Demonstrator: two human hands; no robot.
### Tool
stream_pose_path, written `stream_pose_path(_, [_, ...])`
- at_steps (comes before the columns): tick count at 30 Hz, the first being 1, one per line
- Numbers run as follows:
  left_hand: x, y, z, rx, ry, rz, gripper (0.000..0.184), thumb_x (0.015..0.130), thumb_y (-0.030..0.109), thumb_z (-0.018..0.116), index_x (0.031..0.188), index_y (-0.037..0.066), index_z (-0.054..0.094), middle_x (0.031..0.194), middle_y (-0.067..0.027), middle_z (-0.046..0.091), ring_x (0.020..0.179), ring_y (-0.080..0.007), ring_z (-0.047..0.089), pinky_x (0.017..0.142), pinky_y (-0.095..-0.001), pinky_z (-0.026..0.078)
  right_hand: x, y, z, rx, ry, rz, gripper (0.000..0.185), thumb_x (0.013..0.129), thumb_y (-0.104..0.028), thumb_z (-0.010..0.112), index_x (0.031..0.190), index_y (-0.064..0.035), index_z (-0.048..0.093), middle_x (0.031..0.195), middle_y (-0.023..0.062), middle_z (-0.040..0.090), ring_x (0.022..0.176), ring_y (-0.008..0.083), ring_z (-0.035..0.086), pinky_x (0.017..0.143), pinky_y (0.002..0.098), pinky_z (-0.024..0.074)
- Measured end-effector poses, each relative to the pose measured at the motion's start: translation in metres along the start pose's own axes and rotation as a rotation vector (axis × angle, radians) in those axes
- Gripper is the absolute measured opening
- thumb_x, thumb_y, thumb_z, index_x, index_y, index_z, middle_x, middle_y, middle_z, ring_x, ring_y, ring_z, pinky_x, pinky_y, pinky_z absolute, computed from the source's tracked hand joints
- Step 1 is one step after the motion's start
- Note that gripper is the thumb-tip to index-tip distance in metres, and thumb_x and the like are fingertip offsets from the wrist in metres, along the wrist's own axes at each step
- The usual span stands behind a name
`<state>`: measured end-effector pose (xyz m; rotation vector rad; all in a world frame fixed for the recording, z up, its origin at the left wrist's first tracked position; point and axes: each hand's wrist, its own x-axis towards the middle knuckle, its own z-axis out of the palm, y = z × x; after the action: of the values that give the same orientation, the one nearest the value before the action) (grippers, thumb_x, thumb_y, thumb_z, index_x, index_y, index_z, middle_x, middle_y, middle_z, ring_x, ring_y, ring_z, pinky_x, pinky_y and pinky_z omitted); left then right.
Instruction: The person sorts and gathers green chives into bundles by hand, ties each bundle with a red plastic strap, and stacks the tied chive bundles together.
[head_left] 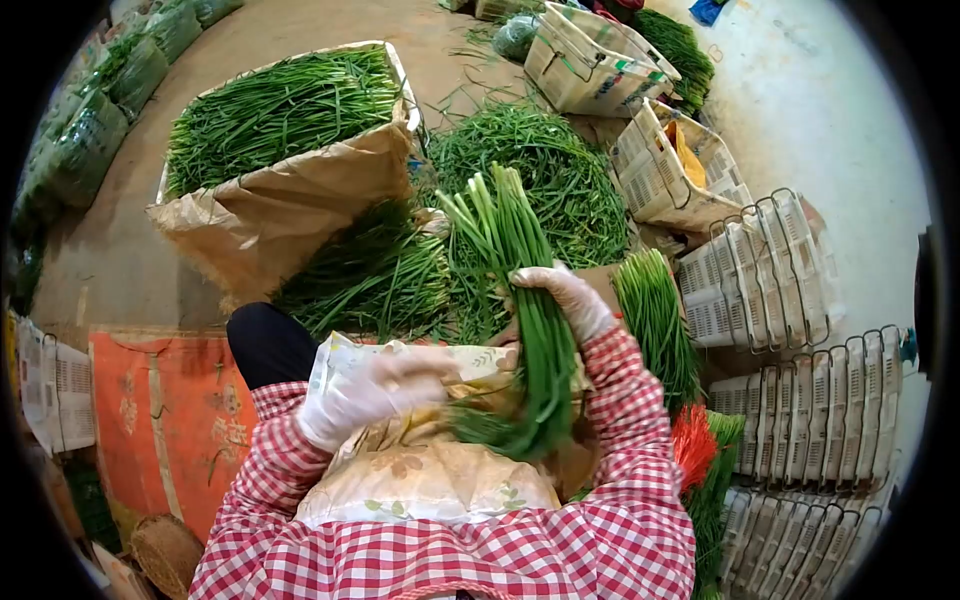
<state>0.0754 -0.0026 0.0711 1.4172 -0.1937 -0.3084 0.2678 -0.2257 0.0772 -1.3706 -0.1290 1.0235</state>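
A bunch of garlic chives (530, 300) stands upright over my lap, pale stem ends at the top and green leaves bending down. Wrapped round its upper middle is my right hand (570, 295), in a thin whitish glove. To the left of the bunch is my left hand (385, 390), gloved too and smeared by motion. Its fingers point toward the leaves, but whether they touch them or hold anything is unclear. A stained floral apron (440, 480) covers my lap beneath both hands. Loose chives (370, 275) lie in a heap just beyond my knees.
A paper-lined crate (285, 215) full of chives stands far left. A big chive pile (530, 165) is behind the bunch. Tied bunches (655, 320) and red ties (693, 445) lie at my right, near stacked white crates (760, 270). Bagged greens (85, 145) line the far left.
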Motion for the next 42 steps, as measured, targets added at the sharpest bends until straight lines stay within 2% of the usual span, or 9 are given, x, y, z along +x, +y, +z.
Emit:
stream_pose_path(4, [0.015,-0.012,-0.029,-0.225,0.544,-0.191,0.04,0.092,0.039,0.05,0.097,0.002,0.064,0.089,-0.0068,0.065,0.077,-0.01,0.059,0.07,-0.024,0.048,-0.037,-0.008,0.019,-0.431,0.017,-0.126,0.034,0.074,-0.02,0.069,0.098,0.0009,0.06,0.08,0.0063,0.062,0.066,0.0136,0.059,0.061,0.0258,0.0481])
stream_pose_path(12, [0.043,-0.032,-0.016,-0.258,0.324,-0.268,0.026,0.085,0.026,0.062,0.08,0.001,0.062,0.076,-0.007,0.066,0.062,-0.0074,0.059,0.054,-0.0176,0.042,-0.061,0.066,0.039,-0.302,0.118,-0.036,0.045,0.073,-0.022,0.07,0.11,0.0004,0.058,0.096,0.0044,0.063,0.083,0.0121,0.057,0.074,0.0248,0.0458])
stream_pose_path(17, [0.035,-0.04,-0.021,-0.179,0.369,-0.222,0.018,0.088,0.019,0.058,0.078,0.004,0.057,0.071,-0.0061,0.065,0.059,-0.0083,0.058,0.05,-0.0194,0.043,-0.053,0.128,0.023,0.669,-0.114,0.039,0.06,0.073,-0.031,0.073,0.119,-0.0016,0.052,0.103,0.0102,0.063,0.086,0.0177,0.062,0.075,0.031,0.0535])
stream_pose_path(23, [0.03,-0.042,-0.075,1.681,0.353,0.456,0.006,0.081,0.006,0.051,0.085,0.01,0.05,0.058,-0.0027,0.049,0.045,-0.0185,0.051,0.043,-0.0303,0.042,-0.045,0.143,0.029,0.751,-0.396,0.07,0.057,0.074,-0.028,0.071,0.118,0.0007,0.048,0.098,0.0156,0.06,0.078,0.024,0.064,0.066,0.0349,0.0566])
stream_pose_path(28, [0.015,-0.019,-0.143,1.798,0.421,0.744,0.02,0.078,0.005,0.056,0.098,0.007,0.055,0.06,-0.0033,0.051,0.05,-0.0185,0.054,0.044,-0.0305,0.043,-0.059,0.144,0.023,0.729,-0.342,0.006,0.055,0.076,-0.028,0.068,0.119,0.0,0.047,0.101,0.0156,0.059,0.073,0.0205,0.061,0.058,0.0296,0.0516])
stream_pose_path(35, [0.021,0.002,-0.157,2.063,0.539,0.234,0.05,0.077,0.022,0.066,0.125,0.017,0.05,0.084,-0.0098,0.065,0.076,-0.0236,0.064,0.066,-0.0351,0.05,-0.051,0.135,0.014,0.881,-0.424,0.0,0.055,0.079,-0.029,0.065,0.122,-0.0001,0.046,0.104,0.0137,0.058,0.078,0.0206,0.061,0.063,0.0309,0.0527])
stream_pose_path(36, [0.028,-0.004,-0.143,1.782,0.414,0.462,0.035,0.082,0.022,0.064,0.116,0.015,0.057,0.089,-0.01,0.066,0.077,-0.0239,0.064,0.066,-0.0331,0.051,-0.05,0.131,0.016,0.821,-0.37,-0.023,0.055,0.08,-0.031,0.064,0.122,0.0006,0.047,0.103,0.0131,0.058,0.076,0.0205,0.061,0.063,0.0313,0.0527])
stream_pose_path(38, [0.032,-0.013,-0.094,0.908,0.427,-0.013,0.019,0.091,0.018,0.056,0.099,0.004,0.067,0.093,-0.0054,0.067,0.084,-0.0101,0.06,0.076,-0.0242,0.048,-0.047,0.126,0.019,0.804,-0.343,-0.055,0.058,0.081,-0.034,0.063,0.124,0.0015,0.045,0.103,0.0139,0.058,0.076,0.0213,0.062,0.065,0.0319,0.0536])
stream_pose_path(42, [0.052,-0.013,-0.037,0.056,0.461,-0.186,0.058,0.09,0.051,0.047,0.113,-0.001,0.058,0.091,-0.0097,0.066,0.081,-0.0135,0.062,0.07,-0.0241,0.049,-0.04,0.124,0.02,0.78,-0.345,-0.035,0.062,0.083,-0.039,0.061,0.126,0.0018,0.044,0.108,0.0169,0.059,0.084,0.0248,0.064,0.071,0.0342,0.0551])
